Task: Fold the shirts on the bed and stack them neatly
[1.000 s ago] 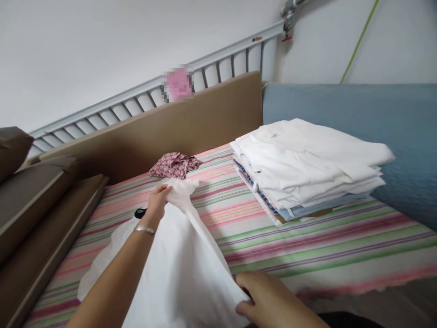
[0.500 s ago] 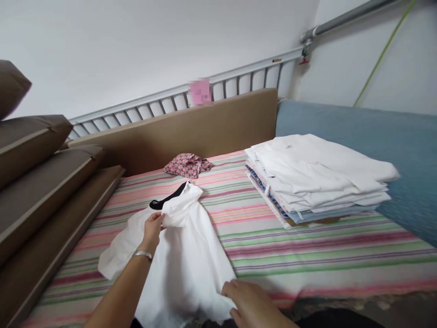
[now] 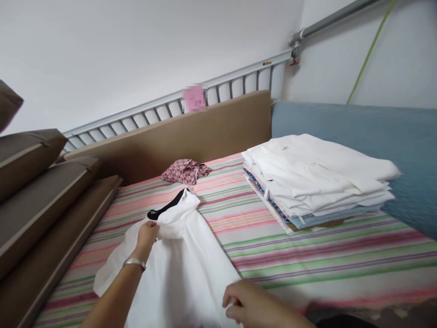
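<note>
A white shirt (image 3: 191, 273) with a black strip at its neck lies spread on the striped sheet, its lower end running out of the frame. My left hand (image 3: 147, 237), with a silver bracelet on the wrist, pinches the cloth just below the neck. At the shirt's right edge, low in the view, my right hand (image 3: 244, 300) has its fingers curled in against the cloth; the exact grip is partly hidden. Beyond the neck end sits a crumpled pink floral cloth (image 3: 184, 172).
To the right is a stack of folded clothes (image 3: 317, 177), mostly white. Brown cushions (image 3: 44, 200) are piled at the left. A brown panel (image 3: 191, 132) and a blue panel (image 3: 351, 123) border the striped sheet (image 3: 290, 255), with a radiator (image 3: 232, 86) behind.
The view has shifted slightly. My left hand still pinches the shirt near the neck. The right hand stays at the shirt's edge, its fingers a little more curled.
</note>
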Available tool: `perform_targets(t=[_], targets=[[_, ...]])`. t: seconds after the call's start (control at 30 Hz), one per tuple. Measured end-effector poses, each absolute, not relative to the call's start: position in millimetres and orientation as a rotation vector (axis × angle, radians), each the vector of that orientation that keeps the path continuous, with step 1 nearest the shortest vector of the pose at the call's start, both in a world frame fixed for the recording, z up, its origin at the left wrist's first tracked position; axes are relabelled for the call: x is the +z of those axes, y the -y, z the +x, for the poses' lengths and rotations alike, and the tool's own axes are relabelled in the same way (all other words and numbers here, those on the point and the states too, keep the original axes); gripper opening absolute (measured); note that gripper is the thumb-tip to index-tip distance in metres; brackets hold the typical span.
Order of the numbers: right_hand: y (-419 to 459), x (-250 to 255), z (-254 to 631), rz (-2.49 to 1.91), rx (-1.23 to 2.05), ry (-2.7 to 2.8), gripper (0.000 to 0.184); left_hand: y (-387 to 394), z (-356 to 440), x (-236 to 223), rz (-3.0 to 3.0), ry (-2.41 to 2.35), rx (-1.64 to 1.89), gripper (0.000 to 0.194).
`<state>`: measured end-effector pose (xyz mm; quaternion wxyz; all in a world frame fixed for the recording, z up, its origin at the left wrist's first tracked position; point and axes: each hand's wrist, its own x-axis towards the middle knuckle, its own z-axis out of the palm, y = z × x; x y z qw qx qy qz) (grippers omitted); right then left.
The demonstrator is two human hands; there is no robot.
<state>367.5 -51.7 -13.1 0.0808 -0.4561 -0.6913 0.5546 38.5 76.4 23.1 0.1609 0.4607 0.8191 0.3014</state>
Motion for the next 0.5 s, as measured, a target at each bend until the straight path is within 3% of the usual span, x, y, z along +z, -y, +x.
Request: perform_targets(t=[0.13, 0.3, 0.4, 0.5], targets=[[43.6, -29.9, 360.3, -1.423, 1.692, 2.013, 0.028, -89.7, 76.4, 37.0, 1.846, -2.346, 0.704, 0.042], [39.3, -24.6, 364.7, -1.431, 1.514, 2.16, 0.024, -130.8, 158.5, 22.3, 2.257, -2.133, 0.468, 0.041], [35.7, -37.4, 364.6, -1.467, 1.5, 2.144, 0.022, -161.8, 192.4, 9.0, 2.261, -2.189, 0.44, 0.049], [30.0, -52.6, 362.1, -1.473, 1.554, 2.171, 0.019, -194.7, 194.4, 10.3, 2.118, -2.29, 0.456, 0.041]])
